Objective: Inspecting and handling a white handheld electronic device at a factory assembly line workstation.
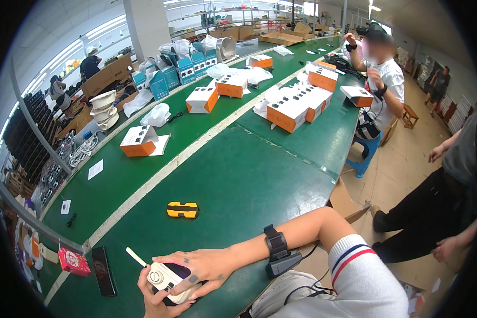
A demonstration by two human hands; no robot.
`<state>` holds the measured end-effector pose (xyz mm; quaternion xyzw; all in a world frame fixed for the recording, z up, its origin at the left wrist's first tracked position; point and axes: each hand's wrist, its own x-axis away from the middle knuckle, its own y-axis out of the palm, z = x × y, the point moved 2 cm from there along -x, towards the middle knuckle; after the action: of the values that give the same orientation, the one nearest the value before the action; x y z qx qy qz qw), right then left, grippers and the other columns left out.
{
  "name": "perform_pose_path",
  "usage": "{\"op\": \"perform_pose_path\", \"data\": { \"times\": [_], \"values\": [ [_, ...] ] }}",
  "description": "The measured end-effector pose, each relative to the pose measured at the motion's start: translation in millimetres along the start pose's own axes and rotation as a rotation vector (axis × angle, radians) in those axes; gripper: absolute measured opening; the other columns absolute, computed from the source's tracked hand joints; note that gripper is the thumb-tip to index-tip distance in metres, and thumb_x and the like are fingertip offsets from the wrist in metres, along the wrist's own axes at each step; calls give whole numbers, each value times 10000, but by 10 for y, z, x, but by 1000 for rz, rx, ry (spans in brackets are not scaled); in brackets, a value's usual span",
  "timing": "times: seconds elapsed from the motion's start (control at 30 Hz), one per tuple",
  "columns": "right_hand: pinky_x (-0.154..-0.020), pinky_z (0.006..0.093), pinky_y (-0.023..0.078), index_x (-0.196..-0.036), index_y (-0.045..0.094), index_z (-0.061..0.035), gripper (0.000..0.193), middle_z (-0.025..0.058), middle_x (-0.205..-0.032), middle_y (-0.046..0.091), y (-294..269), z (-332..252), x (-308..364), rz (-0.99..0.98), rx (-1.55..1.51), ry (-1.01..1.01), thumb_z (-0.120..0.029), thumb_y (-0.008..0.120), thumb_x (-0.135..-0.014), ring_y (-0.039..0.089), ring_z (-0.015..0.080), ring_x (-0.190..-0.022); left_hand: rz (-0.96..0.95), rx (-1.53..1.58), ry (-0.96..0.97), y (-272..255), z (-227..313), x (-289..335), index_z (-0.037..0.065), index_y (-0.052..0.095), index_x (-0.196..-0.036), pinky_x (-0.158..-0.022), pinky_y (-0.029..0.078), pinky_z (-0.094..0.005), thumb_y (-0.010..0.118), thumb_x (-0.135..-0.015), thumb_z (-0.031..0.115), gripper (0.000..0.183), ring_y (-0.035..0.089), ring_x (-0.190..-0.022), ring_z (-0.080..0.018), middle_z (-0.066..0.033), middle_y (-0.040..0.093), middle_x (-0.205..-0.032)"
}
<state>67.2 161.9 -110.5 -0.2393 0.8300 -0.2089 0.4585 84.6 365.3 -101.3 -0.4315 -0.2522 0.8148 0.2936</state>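
Close to the table's near edge, both my hands are closed around a cream device with a stick antenna (156, 276). It has a round, grille-like disc and a dark panel, partly hidden by my fingers. My left hand (155, 299) grips its lower left side. My right hand (209, 269) lies across its right side, fingers curled over the front. A yellow and black block-shaped object (183, 210) rests on the table beyond my hands. To the left of the device lies a black smartphone (104, 271), beside a pink-red packet (74, 262).
Orange and white boxes (139, 141) stand along the green table (238, 175), several grouped farther right (287, 112). Blue boxes (185, 70) and plastic bags line the far side. A metal rail (37, 225) runs at left. A co-worker (389, 69) sits at right; another person (434, 191) stands nearer.
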Motion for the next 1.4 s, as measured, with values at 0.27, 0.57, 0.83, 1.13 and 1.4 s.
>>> {"op": "perform_pose_path", "data": {
  "times": [0.27,0.57,0.83,1.13,1.4],
  "values": [
    [-918,476,417,-1326,421,-193,594,298,-1427,165,16,13,33,-81,-47,135,-347,647,-799,317,490,-1254,-5,-27,15,1,7,-2,155,422,-1189,-931,434,-518,864,-599,249,743,428,-1187,-460,-274,235,-1358],
    [-919,481,413,-1402,225,-107,795,281,-1392,251,13,34,17,-8,-105,108,-356,660,-785,313,446,-1263,-23,-49,40,0,38,-18,204,348,-1239,-917,445,-526,852,-620,235,799,419,-1186,-485,-284,215,-1357],
    [-924,479,408,-1409,212,-103,812,282,-1383,253,11,30,10,-8,-91,89,-374,656,-785,315,443,-1258,-26,-40,43,-5,49,-21,204,346,-1240,-912,443,-530,853,-620,235,801,409,-1193,-484,-290,216,-1353],
    [-918,484,413,-1416,187,-111,825,283,-1378,243,9,33,36,-45,-117,135,-391,647,-791,319,450,-1249,-26,-48,44,-1,68,-28,209,335,-1250,-917,439,-533,855,-616,242,820,413,-1187,-480,-284,211,-1355],
    [-921,483,413,-1415,194,-119,812,275,-1382,234,-6,21,36,-41,-100,136,-392,642,-796,345,448,-1231,-44,-49,18,-3,91,-43,223,337,-1247,-920,440,-528,855,-614,238,818,408,-1193,-481,-282,210,-1358]
  ]
}}
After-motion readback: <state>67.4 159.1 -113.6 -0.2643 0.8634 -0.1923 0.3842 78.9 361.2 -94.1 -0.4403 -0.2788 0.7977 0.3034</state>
